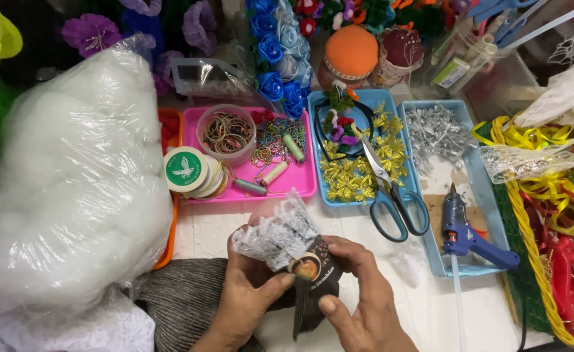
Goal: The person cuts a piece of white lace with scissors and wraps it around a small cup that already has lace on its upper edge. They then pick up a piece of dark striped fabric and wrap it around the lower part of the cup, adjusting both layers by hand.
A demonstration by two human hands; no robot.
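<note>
Lace-wrapped dark packet (pixel 303 261) upright between both hands

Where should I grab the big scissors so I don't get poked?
Take the scissors by the teal handle loops, which lie nearest you over the blue tray's front edge. Come from the front, probably from above. The closed blades point away, up among the yellow flowers, so the handles are the safer, clearer end. Both hands hold a lace-wrapped piece.
</note>
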